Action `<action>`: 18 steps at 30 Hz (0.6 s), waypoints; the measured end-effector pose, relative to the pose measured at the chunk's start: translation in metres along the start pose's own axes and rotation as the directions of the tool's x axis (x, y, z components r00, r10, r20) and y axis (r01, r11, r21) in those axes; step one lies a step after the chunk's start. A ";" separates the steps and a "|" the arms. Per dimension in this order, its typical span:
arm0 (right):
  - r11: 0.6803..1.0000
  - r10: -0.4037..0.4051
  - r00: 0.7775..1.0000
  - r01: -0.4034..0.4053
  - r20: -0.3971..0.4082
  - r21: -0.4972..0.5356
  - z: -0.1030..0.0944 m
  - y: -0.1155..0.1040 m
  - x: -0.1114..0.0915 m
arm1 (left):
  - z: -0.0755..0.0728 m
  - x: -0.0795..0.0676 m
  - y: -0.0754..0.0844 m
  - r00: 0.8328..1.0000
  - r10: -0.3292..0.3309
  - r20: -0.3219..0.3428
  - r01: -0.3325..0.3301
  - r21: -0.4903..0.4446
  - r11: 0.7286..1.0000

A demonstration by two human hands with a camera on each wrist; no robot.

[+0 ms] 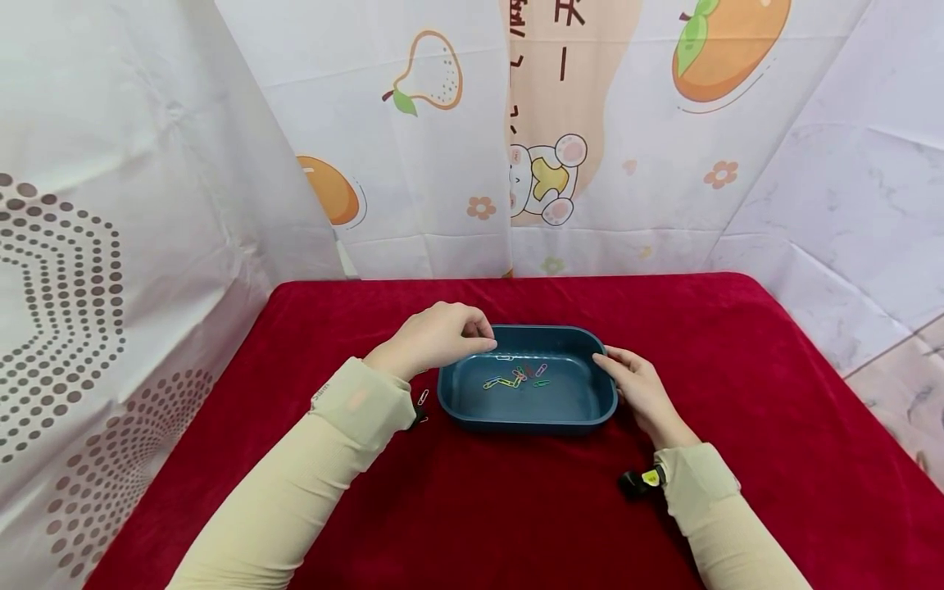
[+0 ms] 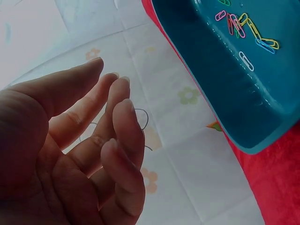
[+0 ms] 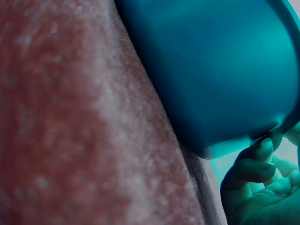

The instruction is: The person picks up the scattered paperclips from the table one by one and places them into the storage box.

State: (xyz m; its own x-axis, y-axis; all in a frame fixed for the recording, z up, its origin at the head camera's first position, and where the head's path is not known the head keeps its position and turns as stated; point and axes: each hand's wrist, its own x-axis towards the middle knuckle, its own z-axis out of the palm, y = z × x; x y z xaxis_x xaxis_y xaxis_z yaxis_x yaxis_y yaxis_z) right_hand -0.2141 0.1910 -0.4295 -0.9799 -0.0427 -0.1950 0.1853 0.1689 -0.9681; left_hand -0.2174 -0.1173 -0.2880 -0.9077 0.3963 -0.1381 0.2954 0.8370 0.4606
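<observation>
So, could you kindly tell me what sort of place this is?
Probably a makeshift, curtained-off recording corner indoors: white hanging sheets printed with cartoon fruit, a velvety red tablecloth, and a small black wrist-worn device suggest it.

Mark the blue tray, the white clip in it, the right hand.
Blue tray (image 1: 527, 424): head view, near rim.
White clip (image 2: 246, 61): left wrist view, its middle.
Right hand (image 1: 645, 388): head view, back of the hand.

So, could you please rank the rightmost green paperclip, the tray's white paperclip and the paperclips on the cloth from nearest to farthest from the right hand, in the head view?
1. Green paperclip: just right of the tray's middle.
2. White paperclip: near the tray's far wall.
3. Paperclips on the cloth: left of the tray.
</observation>
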 end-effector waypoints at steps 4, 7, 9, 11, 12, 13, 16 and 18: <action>1.000 0.004 1.000 -0.004 -0.003 0.004 0.000 0.000 0.000 | -0.001 -0.006 -0.003 1.000 -0.001 -0.002 0.001 0.013 1.000; 1.000 0.008 1.000 -0.008 -0.005 0.000 0.000 0.000 0.000 | -0.001 -0.010 -0.007 1.000 -0.006 -0.003 0.006 0.013 1.000; 1.000 0.010 1.000 -0.010 -0.008 -0.004 0.000 0.000 0.000 | 0.000 -0.013 -0.009 1.000 -0.007 -0.006 0.007 0.009 1.000; 1.000 0.013 1.000 -0.013 -0.009 -0.005 0.000 0.000 0.000 | 0.001 -0.017 -0.010 1.000 -0.006 -0.010 0.006 0.009 1.000; 1.000 0.013 1.000 -0.013 -0.010 -0.004 0.000 0.000 0.000 | 0.002 -0.020 -0.011 1.000 -0.004 -0.013 0.004 0.009 1.000; 1.000 0.013 1.000 -0.013 -0.010 -0.003 -0.001 0.000 0.000 | 0.002 -0.022 -0.012 1.000 -0.002 -0.015 0.002 0.008 1.000; 1.000 0.010 1.000 -0.010 -0.006 0.002 0.000 0.000 0.000 | 0.004 -0.030 -0.014 1.000 0.000 -0.024 0.000 0.007 1.000; 1.000 0.009 1.000 -0.009 -0.003 0.006 0.000 0.000 0.000 | 0.005 -0.034 -0.017 1.000 0.000 -0.023 0.000 0.003 1.000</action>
State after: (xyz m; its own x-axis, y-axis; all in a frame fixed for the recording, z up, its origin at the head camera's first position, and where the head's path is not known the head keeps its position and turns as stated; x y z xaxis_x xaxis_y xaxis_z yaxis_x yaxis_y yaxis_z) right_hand -0.2142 0.1913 -0.4296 -0.9785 -0.0378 -0.2029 0.1942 0.1637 -0.9672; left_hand -0.1901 -0.1430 -0.2954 -0.9142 0.3877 -0.1183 0.2963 0.8383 0.4577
